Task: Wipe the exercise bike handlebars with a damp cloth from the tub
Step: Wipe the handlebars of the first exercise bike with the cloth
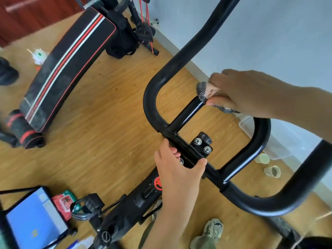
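Observation:
The black handlebars (152, 97) of the exercise bike fill the middle of the head view, with a short glossy inner bar (186, 114) running up to the right. My right hand (242, 92) grips a checked black-and-white cloth (201, 91) wrapped round the upper end of that inner bar. My left hand (177, 169) holds the central crossbar beside the bolted clamp (203, 145), thumb on one side and fingers curled over the other. A clear plastic tub (280, 141) stands on the floor by the wall, partly hidden behind the handlebar and my right forearm.
A black sit-up bench (68, 69) with red and white stripes lies at the left. Two paper cups (269, 166) stand on the wooden floor near the tub. A laptop (34, 218) and a red wipes pack (63, 203) sit at bottom left. My shoe (210, 232) is below.

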